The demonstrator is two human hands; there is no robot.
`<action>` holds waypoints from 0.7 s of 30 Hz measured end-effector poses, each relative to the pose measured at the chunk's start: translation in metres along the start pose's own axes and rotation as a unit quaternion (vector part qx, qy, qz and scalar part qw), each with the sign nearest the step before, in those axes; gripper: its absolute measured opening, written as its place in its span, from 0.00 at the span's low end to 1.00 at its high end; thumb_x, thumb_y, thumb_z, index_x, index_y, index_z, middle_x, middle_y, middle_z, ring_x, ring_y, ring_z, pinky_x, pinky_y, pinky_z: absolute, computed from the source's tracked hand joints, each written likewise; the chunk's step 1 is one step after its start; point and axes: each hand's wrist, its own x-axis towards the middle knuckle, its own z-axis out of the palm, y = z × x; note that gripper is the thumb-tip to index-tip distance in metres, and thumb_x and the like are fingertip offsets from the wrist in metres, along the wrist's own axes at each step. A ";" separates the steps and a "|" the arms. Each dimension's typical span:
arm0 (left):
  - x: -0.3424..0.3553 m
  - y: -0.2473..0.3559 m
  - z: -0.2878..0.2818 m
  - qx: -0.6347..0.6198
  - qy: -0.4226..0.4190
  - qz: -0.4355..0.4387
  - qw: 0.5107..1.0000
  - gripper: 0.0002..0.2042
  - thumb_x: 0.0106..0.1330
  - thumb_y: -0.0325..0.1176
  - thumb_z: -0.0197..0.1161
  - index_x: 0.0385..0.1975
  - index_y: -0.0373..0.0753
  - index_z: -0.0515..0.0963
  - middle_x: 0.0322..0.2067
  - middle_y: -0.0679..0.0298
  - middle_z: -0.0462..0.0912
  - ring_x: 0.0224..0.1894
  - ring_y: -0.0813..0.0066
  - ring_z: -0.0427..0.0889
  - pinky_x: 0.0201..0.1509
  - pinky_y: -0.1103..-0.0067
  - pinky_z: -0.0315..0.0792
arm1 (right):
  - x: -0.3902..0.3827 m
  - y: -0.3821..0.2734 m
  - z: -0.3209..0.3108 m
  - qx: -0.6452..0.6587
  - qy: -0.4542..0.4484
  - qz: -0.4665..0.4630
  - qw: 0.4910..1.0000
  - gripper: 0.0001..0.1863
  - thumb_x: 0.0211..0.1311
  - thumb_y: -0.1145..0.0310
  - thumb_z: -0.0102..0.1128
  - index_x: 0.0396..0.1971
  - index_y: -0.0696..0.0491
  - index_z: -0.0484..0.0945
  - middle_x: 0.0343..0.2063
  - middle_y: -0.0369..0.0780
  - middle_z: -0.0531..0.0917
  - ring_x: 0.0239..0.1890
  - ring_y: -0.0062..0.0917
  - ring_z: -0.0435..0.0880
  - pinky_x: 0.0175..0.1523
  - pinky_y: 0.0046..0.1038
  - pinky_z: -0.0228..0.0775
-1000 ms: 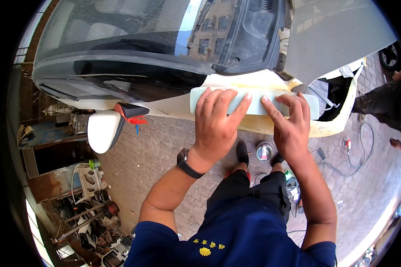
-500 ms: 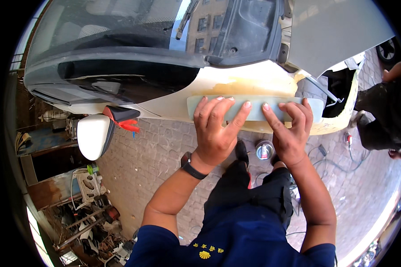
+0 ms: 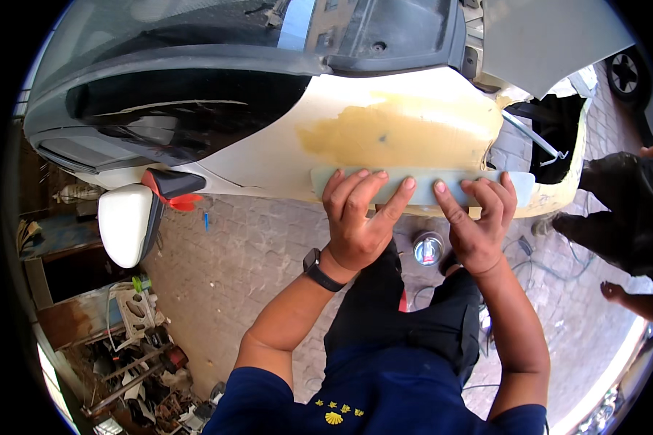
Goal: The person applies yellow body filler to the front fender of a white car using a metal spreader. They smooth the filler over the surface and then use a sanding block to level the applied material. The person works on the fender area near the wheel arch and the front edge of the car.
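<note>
— While the fingers [image 3: 374,190] of the left hand [image 3: 355,228] lie spread and flat on the long pale sanding block [image 3: 421,183], what has shifted in the last second?

— Block and hands sit lower on the car fender [image 3: 268,156] now. A second ago they covered the yellowish filler patch [image 3: 399,134]; now the patch shows bare above them, with the block along its lower edge. Both hands kept their press through the slide.

— Right hand?

— Right hand [image 3: 479,232] on the block's right half, fingers apart and slightly curled over its top edge, pushing it against the panel. Neither hand wraps the block; both bear down on it with open palms.

— Reading of that?

— Looks like one downward stroke across the filler, ended at the fender's lower rim. Patch appears matte with one dark speck; I cannot tell how level it is.

— Around them?

— Black watch [image 3: 318,264] on the left wrist. Small round tin [image 3: 428,248] on the paved ground between the hands. White side mirror [image 3: 127,221] well off to the left, with a red tag beside it. Another person's legs [image 3: 624,217] at the right edge, apart from the work.
</note>
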 end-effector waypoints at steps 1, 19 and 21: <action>-0.004 0.001 0.003 0.000 0.001 -0.001 1.000 0.26 0.61 0.20 0.64 0.56 0.57 0.89 0.55 0.67 0.78 0.60 0.62 0.74 0.73 0.57 0.64 | -0.005 0.000 0.001 -0.004 -0.002 -0.002 1.000 0.27 0.50 0.69 0.70 0.53 0.35 0.92 0.49 0.34 0.77 0.55 0.31 0.74 0.74 0.50 0.63; -0.087 0.006 0.057 -0.014 0.010 0.016 1.000 0.26 0.56 0.19 0.68 0.53 0.55 0.91 0.56 0.65 0.75 0.60 0.59 0.71 0.72 0.57 0.63 | -0.082 0.009 0.037 -0.023 0.003 -0.019 1.000 0.26 0.49 0.70 0.71 0.51 0.33 0.92 0.47 0.33 0.76 0.54 0.31 0.74 0.74 0.48 0.63; -0.096 0.004 0.064 -0.017 0.010 0.018 1.000 0.25 0.57 0.19 0.69 0.52 0.56 0.91 0.56 0.65 0.75 0.60 0.59 0.71 0.72 0.57 0.63 | -0.091 0.009 0.042 -0.027 0.002 -0.020 0.999 0.27 0.50 0.71 0.71 0.51 0.33 0.92 0.47 0.33 0.76 0.54 0.30 0.74 0.74 0.48 0.63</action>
